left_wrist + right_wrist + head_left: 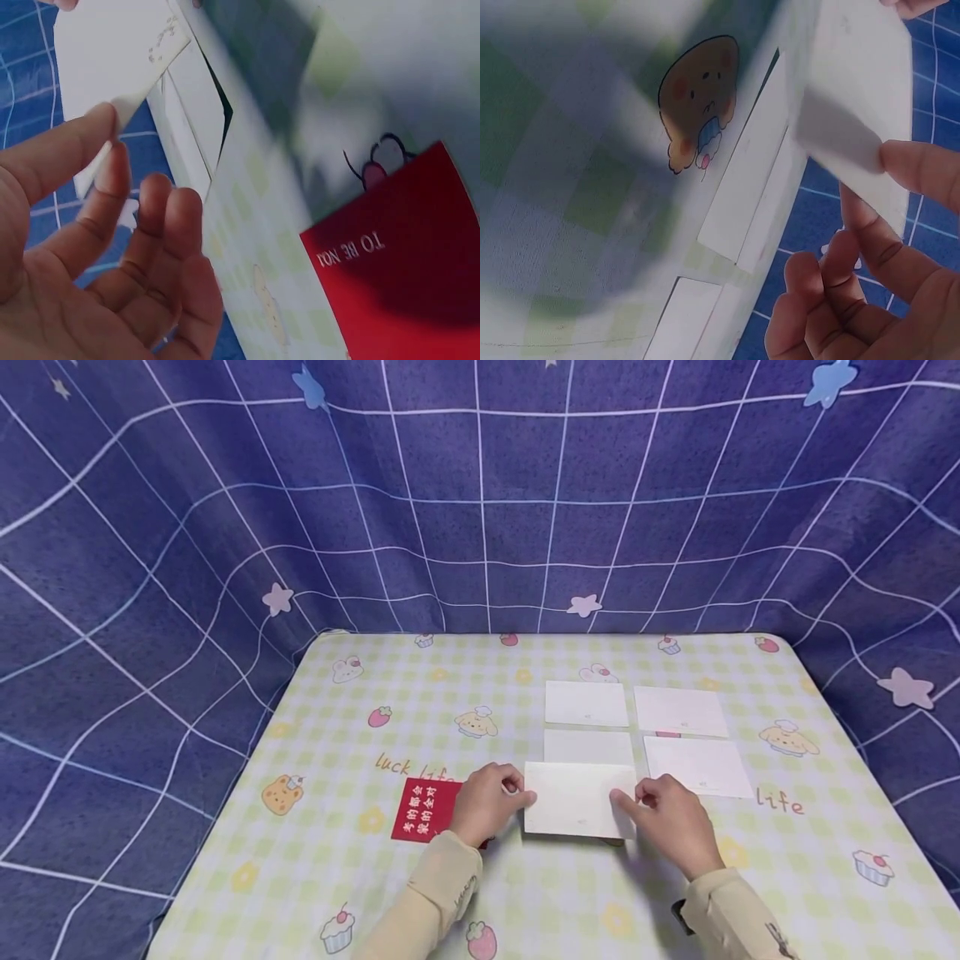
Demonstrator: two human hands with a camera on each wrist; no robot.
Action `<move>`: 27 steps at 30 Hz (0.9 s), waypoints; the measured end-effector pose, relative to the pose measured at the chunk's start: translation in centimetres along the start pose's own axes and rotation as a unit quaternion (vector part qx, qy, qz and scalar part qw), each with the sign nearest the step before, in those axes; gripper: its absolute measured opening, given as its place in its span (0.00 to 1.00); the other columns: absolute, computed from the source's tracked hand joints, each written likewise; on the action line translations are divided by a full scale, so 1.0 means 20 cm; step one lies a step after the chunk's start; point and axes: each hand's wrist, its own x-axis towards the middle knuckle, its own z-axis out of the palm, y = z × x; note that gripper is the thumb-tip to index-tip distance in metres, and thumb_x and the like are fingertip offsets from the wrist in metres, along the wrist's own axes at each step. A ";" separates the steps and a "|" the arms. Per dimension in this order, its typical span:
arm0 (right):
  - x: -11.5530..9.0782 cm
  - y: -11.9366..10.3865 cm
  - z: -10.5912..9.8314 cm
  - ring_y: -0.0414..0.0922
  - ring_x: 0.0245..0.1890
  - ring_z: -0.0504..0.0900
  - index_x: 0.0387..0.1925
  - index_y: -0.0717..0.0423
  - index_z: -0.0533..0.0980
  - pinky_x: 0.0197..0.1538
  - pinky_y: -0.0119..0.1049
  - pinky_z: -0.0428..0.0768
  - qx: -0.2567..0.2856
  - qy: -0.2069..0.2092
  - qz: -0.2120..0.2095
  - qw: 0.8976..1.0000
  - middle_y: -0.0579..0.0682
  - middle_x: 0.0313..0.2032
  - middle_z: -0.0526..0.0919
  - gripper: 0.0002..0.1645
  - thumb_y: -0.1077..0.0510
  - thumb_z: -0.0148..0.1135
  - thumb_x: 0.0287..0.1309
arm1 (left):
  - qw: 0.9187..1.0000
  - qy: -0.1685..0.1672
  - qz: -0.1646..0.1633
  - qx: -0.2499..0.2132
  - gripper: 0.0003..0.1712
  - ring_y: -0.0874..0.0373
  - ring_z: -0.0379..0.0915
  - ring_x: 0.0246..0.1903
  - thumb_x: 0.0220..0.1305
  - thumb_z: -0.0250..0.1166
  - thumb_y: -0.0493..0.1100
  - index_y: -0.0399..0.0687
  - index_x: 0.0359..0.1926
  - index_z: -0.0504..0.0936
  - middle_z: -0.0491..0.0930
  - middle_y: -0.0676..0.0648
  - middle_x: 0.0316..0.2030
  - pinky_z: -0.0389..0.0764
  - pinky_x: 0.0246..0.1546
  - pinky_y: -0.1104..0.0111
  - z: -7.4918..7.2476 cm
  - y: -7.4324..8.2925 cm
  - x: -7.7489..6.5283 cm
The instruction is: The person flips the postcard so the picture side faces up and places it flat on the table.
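Card [579, 799] between left grip [489, 802] and right grip [672, 824], above green-and-white tablecloth [300, 877]

Between the left hand [486, 806] and the right hand [670, 822], the held white card [579, 799] hides the near edge of a white card lying behind [587, 746]. The left hand covers the end of the red card [411, 814] facing the right edge of the checked tablecloth [300, 877]. Print on the white cards is too small to read. The head view cuts off the tablecloth's near corners, the left wrist view part of the red card
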 end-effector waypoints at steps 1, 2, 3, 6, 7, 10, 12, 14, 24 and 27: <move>0.00 0.00 0.00 0.47 0.28 0.69 0.24 0.52 0.75 0.31 0.40 0.66 0.000 0.000 -0.001 1.000 0.51 0.30 0.73 0.23 0.40 0.67 0.64 | 1.000 -0.005 0.008 -0.012 0.10 0.60 0.71 0.30 0.59 0.76 0.44 0.51 0.27 0.81 0.75 0.55 0.28 0.73 0.33 0.67 -0.01 -0.01 0.00; 0.00 0.00 0.00 0.47 0.28 0.70 0.24 0.52 0.75 0.32 0.40 0.67 0.001 0.000 -0.001 1.000 0.51 0.31 0.74 0.24 0.40 0.66 0.64 | 1.000 -0.010 0.015 -0.025 0.10 0.60 0.72 0.30 0.59 0.76 0.44 0.51 0.27 0.82 0.75 0.54 0.28 0.74 0.33 0.67 -0.01 -0.03 0.01; -0.01 0.00 0.00 0.47 0.29 0.71 0.25 0.52 0.76 0.33 0.41 0.68 0.003 -0.001 0.000 1.000 0.51 0.31 0.74 0.24 0.39 0.66 0.64 | 0.999 -0.016 0.023 -0.040 0.09 0.60 0.73 0.30 0.59 0.76 0.43 0.50 0.27 0.83 0.75 0.54 0.29 0.75 0.34 0.68 -0.02 -0.04 0.01; -0.02 0.00 0.00 0.48 0.32 0.74 0.29 0.54 0.80 0.36 0.44 0.71 0.013 -0.001 0.005 1.000 0.52 0.34 0.77 0.24 0.37 0.65 0.64 | 0.996 -0.033 0.043 -0.077 0.08 0.59 0.75 0.31 0.59 0.76 0.41 0.48 0.29 0.84 0.77 0.54 0.30 0.77 0.35 0.69 -0.03 -0.07 0.02; -0.02 0.01 0.00 0.48 0.33 0.75 0.31 0.55 0.81 0.37 0.44 0.72 0.019 0.000 0.006 1.000 0.52 0.35 0.78 0.25 0.36 0.64 0.65 | 0.994 -0.038 0.048 -0.086 0.07 0.58 0.75 0.31 0.59 0.76 0.41 0.47 0.30 0.84 0.78 0.54 0.31 0.77 0.35 0.69 -0.04 -0.08 0.03; -0.03 0.02 -0.01 0.49 0.36 0.76 0.41 0.57 0.84 0.38 0.43 0.73 0.040 0.005 0.017 0.999 0.53 0.37 0.78 0.29 0.35 0.59 0.69 | 0.992 -0.043 0.063 -0.098 0.07 0.58 0.75 0.32 0.60 0.75 0.41 0.46 0.31 0.84 0.79 0.54 0.32 0.77 0.36 0.69 -0.05 -0.09 0.03; -0.03 0.03 -0.01 0.51 0.39 0.76 0.48 0.57 0.83 0.39 0.43 0.73 0.061 0.010 0.024 0.998 0.54 0.40 0.79 0.32 0.34 0.53 0.72 | 0.991 -0.039 0.074 -0.103 0.08 0.58 0.76 0.33 0.61 0.75 0.41 0.46 0.31 0.83 0.79 0.53 0.32 0.78 0.35 0.69 -0.05 -0.09 0.03; -0.04 0.05 -0.01 0.54 0.44 0.78 0.51 0.57 0.82 0.44 0.47 0.74 0.081 0.009 0.038 0.996 0.58 0.45 0.80 0.35 0.32 0.45 0.75 | 0.991 -0.028 0.083 -0.105 0.08 0.58 0.76 0.34 0.61 0.74 0.41 0.47 0.31 0.83 0.79 0.54 0.31 0.78 0.35 0.69 -0.05 -0.10 0.03; -0.03 0.08 -0.01 0.52 0.51 0.76 0.35 0.57 0.85 0.55 0.50 0.69 0.172 -0.056 0.100 0.978 0.55 0.47 0.81 0.49 0.27 0.26 0.75 | 0.984 0.054 0.147 -0.081 0.06 0.59 0.75 0.35 0.59 0.76 0.44 0.51 0.35 0.86 0.81 0.57 0.35 0.77 0.35 0.69 -0.05 -0.08 0.01; -0.02 0.07 -0.01 0.50 0.50 0.76 0.34 0.56 0.86 0.55 0.48 0.70 0.183 -0.056 0.091 0.977 0.54 0.45 0.82 0.47 0.28 0.31 0.76 | 0.984 0.061 0.148 -0.077 0.06 0.58 0.76 0.36 0.57 0.77 0.43 0.51 0.35 0.88 0.81 0.58 0.36 0.76 0.34 0.70 -0.05 -0.08 0.01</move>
